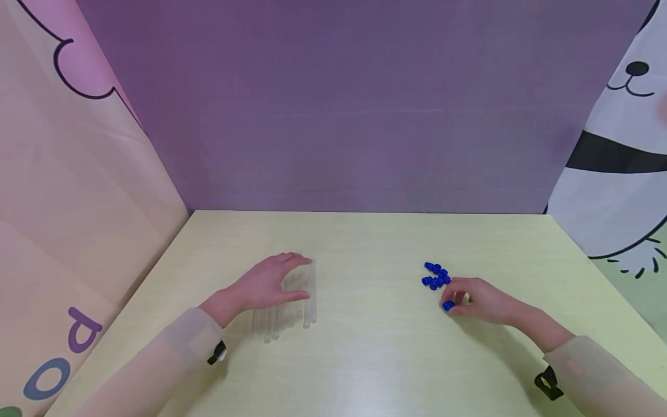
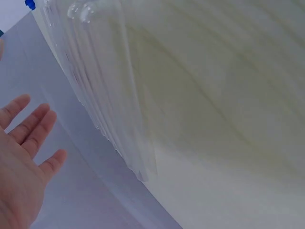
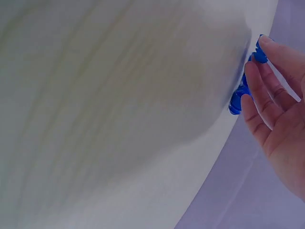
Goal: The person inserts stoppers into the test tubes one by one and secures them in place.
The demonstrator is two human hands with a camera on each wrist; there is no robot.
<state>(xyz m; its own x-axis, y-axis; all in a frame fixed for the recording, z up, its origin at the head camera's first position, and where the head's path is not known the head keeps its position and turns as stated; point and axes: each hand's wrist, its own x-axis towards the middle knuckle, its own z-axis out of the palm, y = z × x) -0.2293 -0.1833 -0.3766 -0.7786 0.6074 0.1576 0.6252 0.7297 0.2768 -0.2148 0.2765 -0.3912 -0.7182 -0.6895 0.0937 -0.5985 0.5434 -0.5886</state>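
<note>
My left hand (image 1: 273, 284), thumb and fingers spread wide, is over a row of clear plastic test tubes (image 1: 310, 304) on the table. Its fingertips reach the rightmost tubes, and part of the row lies hidden beneath the hand. In the left wrist view the same tubes (image 2: 105, 90) lie side by side, with the palm and straight fingers off to the left. Thumb and fingertips of my right hand (image 1: 482, 301) pinch one blue cap (image 1: 448, 305). Just beyond it, several more blue caps (image 1: 436, 282) lie in a small cluster; some show behind the fingers in the right wrist view.
The pale wooden table (image 1: 365, 336) runs back to a purple wall panel (image 1: 365, 116). A pink printed panel (image 1: 94, 191) flanks it on the left. On the right stands a panel with a cartoon animal (image 1: 615, 197).
</note>
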